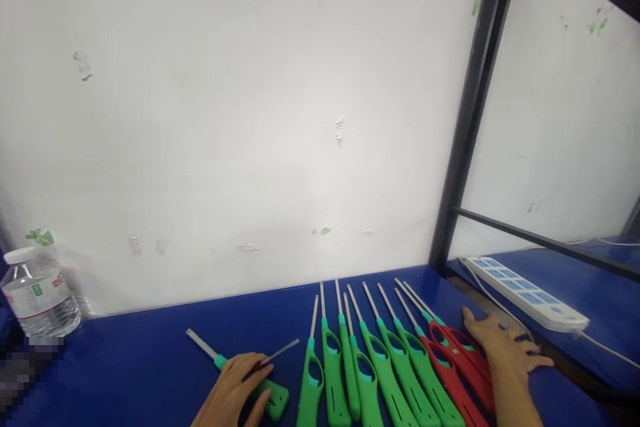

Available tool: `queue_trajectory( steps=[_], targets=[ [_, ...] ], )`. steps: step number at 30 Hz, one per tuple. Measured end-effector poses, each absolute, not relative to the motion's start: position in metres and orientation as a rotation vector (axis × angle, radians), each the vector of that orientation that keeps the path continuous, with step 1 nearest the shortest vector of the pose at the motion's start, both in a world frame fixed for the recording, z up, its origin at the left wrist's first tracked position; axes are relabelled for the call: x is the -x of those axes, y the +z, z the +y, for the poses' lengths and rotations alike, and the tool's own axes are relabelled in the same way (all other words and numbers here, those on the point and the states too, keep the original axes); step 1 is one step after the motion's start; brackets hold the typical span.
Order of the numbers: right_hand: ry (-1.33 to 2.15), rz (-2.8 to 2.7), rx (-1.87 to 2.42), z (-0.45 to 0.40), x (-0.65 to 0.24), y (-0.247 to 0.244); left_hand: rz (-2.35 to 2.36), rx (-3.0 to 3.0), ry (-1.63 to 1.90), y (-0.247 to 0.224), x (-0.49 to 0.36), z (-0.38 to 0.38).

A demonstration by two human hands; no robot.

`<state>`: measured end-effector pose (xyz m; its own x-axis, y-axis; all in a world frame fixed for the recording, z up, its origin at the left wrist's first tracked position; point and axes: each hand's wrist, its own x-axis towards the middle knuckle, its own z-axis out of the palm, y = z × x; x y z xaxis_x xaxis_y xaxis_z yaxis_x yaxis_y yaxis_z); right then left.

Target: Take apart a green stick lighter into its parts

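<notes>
My left hand (pixel 235 384) is curled over a green long-necked lighter (pixel 277 402) lying on the blue table. The lighter's metal tube points to the upper left. A thin metal shaft (pixel 281 351) with a dark red end sticks out beside those fingers; its full shape is hidden. My right hand (pixel 507 347) is spread flat at the table's right edge, holding nothing. Just left of it lie red lighters (pixel 453 384). Several more green lighters (pixel 387 380) form a row beside these, tubes toward the wall. One of them is turned on its side.
A water bottle (pixel 40 297) with a white cap stands at the far left. On the right, a white power strip (pixel 530 295) with a cable lies beyond a gap in the blue surface (pixel 150 360). A black metal post (pixel 470 114) rises there. The white wall (pixel 225 114) closes the back.
</notes>
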<state>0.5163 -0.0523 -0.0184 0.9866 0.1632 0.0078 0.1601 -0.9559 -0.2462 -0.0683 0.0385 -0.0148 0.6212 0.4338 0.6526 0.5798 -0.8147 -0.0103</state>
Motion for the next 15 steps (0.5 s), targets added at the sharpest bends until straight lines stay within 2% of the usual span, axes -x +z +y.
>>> queue_trajectory(
  steps=[9, 15],
  targets=[
    [0.047, -0.256, 2.868, -0.054, -0.526, -0.026, -1.091, 2.379, -0.849, -0.014, 0.097, 0.092],
    [0.055, -0.238, 2.864, -0.055, -0.53, -0.028, -1.061, 2.299, -0.818, -0.013, 0.09, 0.088]
  ],
)
